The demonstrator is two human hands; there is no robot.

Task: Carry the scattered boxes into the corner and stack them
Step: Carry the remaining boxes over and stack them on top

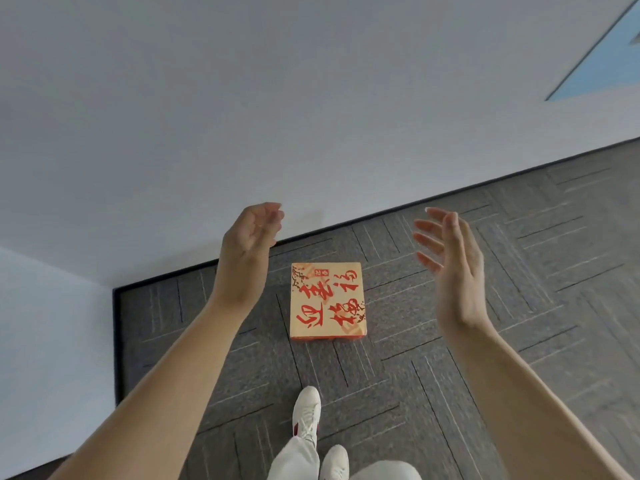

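One flat rectangular cardboard box lies on ribbed grey carpet.

Bare carpet rings the box; walls close the corner behind.

One wide-angle head view looks steeply down at the carpet floor, near; wall fills the upper frame, shoes bottom centre.
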